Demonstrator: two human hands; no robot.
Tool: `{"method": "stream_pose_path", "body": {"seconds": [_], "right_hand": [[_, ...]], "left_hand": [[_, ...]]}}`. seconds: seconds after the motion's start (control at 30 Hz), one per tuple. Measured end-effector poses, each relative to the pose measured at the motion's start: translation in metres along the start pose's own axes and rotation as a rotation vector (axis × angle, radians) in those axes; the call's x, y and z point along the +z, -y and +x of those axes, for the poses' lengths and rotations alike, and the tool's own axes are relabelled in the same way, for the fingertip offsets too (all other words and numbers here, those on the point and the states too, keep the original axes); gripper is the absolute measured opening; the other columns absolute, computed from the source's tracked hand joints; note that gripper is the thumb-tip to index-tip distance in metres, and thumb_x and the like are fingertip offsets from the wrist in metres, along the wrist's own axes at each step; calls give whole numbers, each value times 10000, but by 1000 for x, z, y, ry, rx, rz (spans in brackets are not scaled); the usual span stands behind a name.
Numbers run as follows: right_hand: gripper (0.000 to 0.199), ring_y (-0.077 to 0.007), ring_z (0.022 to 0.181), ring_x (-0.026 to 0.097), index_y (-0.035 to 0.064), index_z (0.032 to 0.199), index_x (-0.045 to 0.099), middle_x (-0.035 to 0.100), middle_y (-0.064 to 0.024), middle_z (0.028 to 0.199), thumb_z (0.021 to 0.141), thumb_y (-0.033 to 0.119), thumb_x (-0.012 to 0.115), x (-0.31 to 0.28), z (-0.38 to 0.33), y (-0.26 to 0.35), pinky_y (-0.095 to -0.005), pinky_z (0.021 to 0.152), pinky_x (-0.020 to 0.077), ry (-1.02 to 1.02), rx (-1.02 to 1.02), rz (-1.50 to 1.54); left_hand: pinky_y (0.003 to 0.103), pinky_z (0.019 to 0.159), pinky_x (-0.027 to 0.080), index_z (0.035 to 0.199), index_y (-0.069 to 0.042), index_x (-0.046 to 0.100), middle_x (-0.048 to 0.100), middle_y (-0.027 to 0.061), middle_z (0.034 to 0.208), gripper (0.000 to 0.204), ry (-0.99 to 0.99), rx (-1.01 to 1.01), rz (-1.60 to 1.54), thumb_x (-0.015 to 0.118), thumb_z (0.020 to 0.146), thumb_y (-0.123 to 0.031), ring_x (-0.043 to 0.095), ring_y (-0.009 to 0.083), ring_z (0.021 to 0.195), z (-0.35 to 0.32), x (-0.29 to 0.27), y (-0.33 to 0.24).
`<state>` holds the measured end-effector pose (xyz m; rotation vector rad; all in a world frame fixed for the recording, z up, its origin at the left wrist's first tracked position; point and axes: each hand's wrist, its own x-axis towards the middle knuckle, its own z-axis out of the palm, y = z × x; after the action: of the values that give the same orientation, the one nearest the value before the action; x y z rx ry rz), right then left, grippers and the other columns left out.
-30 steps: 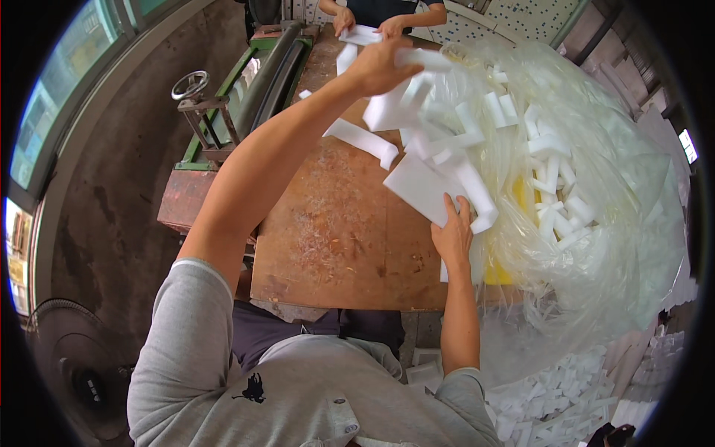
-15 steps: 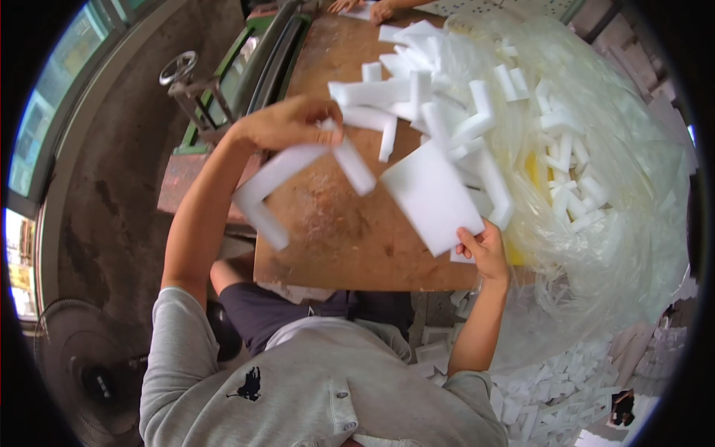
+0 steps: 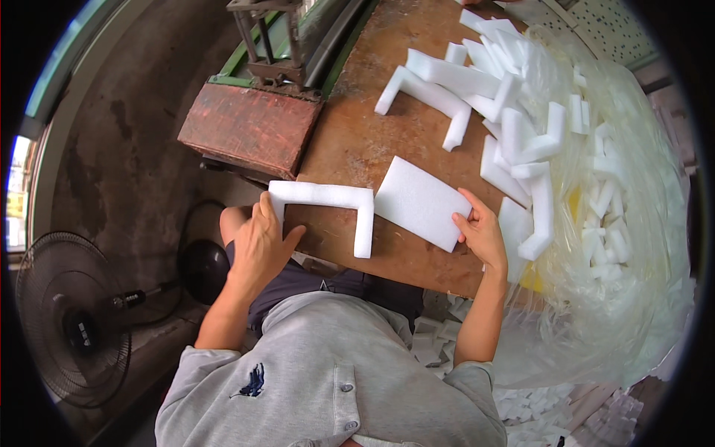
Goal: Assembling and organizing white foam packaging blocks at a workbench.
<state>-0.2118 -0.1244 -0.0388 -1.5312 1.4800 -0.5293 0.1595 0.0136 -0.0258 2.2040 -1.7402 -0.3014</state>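
Note:
My left hand is at the table's near left edge, its fingers around one leg of a U-shaped white foam piece; the thumb sticks out to the right. The other leg of that piece points toward me. My right hand pinches the right edge of a flat, four-sided white foam sheet, thumb on top. The sheet's left corner comes close to the U-shaped piece; whether they touch I cannot tell. Both pieces are low over the brown table.
Loose U-shaped foam pieces are heaped at the far right, beside a large clear plastic bag holding more. A machine with a reddish block borders the table's left. A fan stands at lower left; foam scraps lie below right.
My left hand has come down from above the table, bringing the swinging U-shaped foam piece to the near edge. The flat sheet in my right hand has turned and lowered. The view has shifted.

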Motion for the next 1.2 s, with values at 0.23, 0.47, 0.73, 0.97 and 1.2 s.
{"method": "stream_pose_path", "body": {"seconds": [0.23, 0.47, 0.73, 0.97, 1.2], "right_hand": [[519, -77, 546, 524, 51, 1403, 600, 528, -12, 641, 905, 100, 741, 41, 32, 39, -276, 535, 441, 106, -48, -26], [498, -186, 709, 646, 51, 1282, 691, 647, -108, 856, 843, 248, 820, 82, 37, 70, -349, 632, 512, -225, -391, -677], [465, -465, 1248, 482, 33, 1322, 602, 438, -270, 1418, 862, 49, 667, 39, 128, 41, -526, 1011, 465, -546, -403, -1161], [388, -425, 1111, 572, -32, 1290, 587, 496, -243, 1315, 913, 48, 632, 33, 112, 60, -447, 884, 545, -365, -39, -1131], [477, -338, 958, 667, -1, 1294, 627, 614, -206, 1162, 872, 177, 764, 68, 72, 150, -425, 783, 561, -283, -456, -841]], "left_hand": [[411, 806, 516, 1218, 20, 558, 640, 204, 1022, 355, -294, -186, -338, 667, 901, -97, 650, 364, 909, -4, -30, 50], [365, 809, 500, 1261, 27, 606, 653, 181, 1051, 338, -392, -189, -248, 637, 976, -153, 637, 280, 904, 58, -83, 119], [361, 793, 508, 1215, 17, 648, 691, 182, 950, 377, -582, -242, -220, 637, 976, -275, 663, 250, 853, 186, -119, 205], [408, 797, 534, 1126, -7, 700, 720, 231, 945, 392, -473, -172, -200, 648, 926, -341, 725, 321, 910, 289, -114, 214], [453, 844, 542, 1124, -23, 713, 720, 241, 981, 402, -276, -88, -175, 633, 904, -349, 712, 381, 962, 349, -81, 194]]}}
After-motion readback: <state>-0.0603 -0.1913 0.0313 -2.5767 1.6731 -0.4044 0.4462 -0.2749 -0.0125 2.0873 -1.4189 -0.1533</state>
